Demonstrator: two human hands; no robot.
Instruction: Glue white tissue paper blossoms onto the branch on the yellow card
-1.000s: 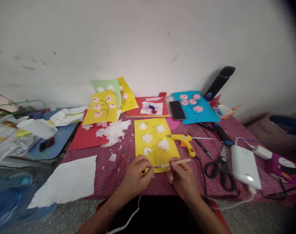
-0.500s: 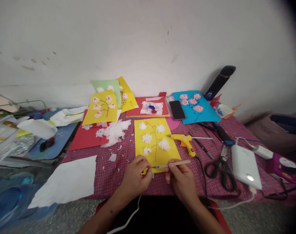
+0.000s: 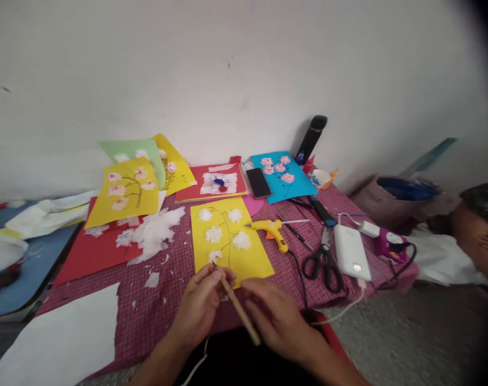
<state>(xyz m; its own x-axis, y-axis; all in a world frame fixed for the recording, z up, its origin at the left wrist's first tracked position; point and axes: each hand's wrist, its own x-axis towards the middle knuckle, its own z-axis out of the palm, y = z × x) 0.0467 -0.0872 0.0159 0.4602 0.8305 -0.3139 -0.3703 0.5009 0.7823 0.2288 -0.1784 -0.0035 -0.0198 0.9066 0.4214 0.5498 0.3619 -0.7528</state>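
Observation:
My left hand (image 3: pixel 203 303) pinches a slim wooden-handled paintbrush (image 3: pixel 242 312) near its thin dark end. The handle slants down to the right, toward my right hand (image 3: pixel 276 316). That hand is open, its fingers loosely apart beside the handle; I see nothing in it. Both hands are over the near edge of a yellow sheet (image 3: pixel 252 262). The sheet bears several crumpled white paper flowers (image 3: pixel 241 240) and a drawn brown stem. The brush's dark tip shows just below the lowest left flower.
To the right are a yellow glue gun (image 3: pixel 270 230), black-handled scissors (image 3: pixel 324 265) and a white power bank (image 3: pixel 351 252). Behind lie a phone (image 3: pixel 258 183) and a blue flower sheet (image 3: pixel 300 187). Torn white paper (image 3: pixel 155 233) and a large white sheet (image 3: pixel 67 343) lie left.
The paintbrush has passed from my right hand's grip into my left hand and now points away from me. My right hand has let go. The view has swung right.

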